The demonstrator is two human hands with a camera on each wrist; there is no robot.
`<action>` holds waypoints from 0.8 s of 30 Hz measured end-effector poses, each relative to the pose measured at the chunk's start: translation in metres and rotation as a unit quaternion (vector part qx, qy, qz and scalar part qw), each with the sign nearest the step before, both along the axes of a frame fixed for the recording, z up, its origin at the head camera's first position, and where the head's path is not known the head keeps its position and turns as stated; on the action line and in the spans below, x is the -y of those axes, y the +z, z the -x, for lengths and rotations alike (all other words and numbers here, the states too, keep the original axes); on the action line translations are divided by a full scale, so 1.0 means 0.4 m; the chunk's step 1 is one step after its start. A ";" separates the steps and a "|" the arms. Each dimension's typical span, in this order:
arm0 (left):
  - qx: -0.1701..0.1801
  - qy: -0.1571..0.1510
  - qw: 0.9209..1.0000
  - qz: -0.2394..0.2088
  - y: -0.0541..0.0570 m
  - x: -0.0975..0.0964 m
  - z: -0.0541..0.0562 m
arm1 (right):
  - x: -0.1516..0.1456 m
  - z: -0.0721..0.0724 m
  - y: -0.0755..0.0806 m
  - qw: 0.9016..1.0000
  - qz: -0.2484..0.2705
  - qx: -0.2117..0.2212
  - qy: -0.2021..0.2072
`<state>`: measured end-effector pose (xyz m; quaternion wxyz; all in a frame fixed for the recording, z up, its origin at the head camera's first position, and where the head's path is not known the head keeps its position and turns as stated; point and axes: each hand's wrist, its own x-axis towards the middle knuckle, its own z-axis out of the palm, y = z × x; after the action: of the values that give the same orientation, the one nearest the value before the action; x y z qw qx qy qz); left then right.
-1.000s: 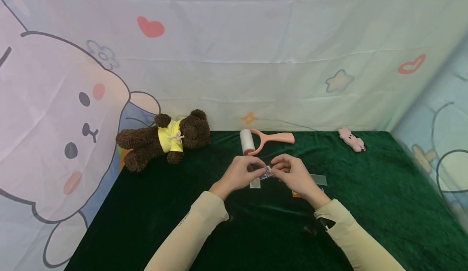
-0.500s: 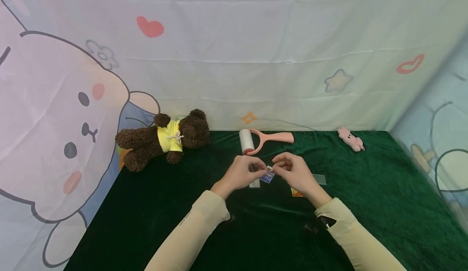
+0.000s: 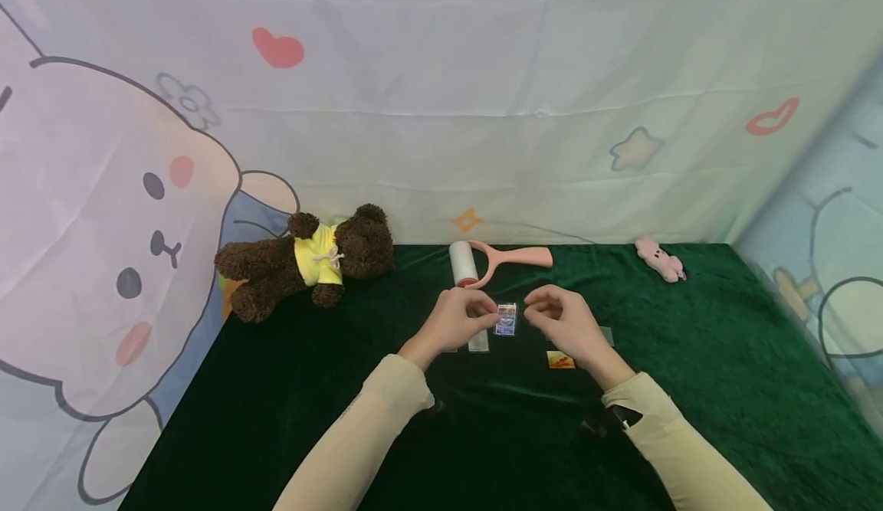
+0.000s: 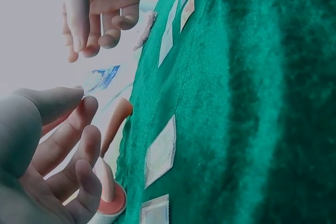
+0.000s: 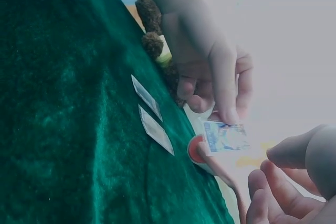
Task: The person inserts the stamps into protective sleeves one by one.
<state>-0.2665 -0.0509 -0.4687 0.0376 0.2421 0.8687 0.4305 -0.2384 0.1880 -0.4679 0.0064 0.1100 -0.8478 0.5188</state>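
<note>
My left hand (image 3: pixel 450 321) pinches a small blue picture card (image 3: pixel 506 320) by its edge between thumb and forefinger, raised above the green cloth. A clear margin round the card (image 5: pixel 228 137) shows in the right wrist view, like a sleeve. To the right of the card, my right hand (image 3: pixel 569 325) stands apart from it, fingers loosely bent and holding nothing. In the left wrist view the right hand (image 4: pixel 105 11) hangs with its fingers relaxed. Below the left hand lie two pale, flat sleeved pieces, one (image 3: pixel 479 341) plain to see and the other mostly hidden.
An orange-yellow card (image 3: pixel 560 359) and a clear flat sleeve (image 3: pixel 607 335) lie by the right wrist. Behind the hands rests a pink lint roller (image 3: pixel 527 257). A brown teddy bear (image 3: pixel 276 262) lies at back left, a small pink plush (image 3: pixel 660 260) at back right.
My right hand has let go of the card and moved a little right. The card, now in the left hand alone, has turned upright with its blue face showing.
</note>
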 end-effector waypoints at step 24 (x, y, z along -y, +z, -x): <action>0.091 0.072 0.990 0.085 -0.017 -0.057 0.020 | -0.020 -0.005 -0.007 1.000 -0.011 0.011 -0.010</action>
<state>-0.2743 -0.0280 -0.4755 0.1054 0.1347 0.9104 0.3767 -0.2365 0.1959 -0.4706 0.0005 0.0957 -0.8544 0.5107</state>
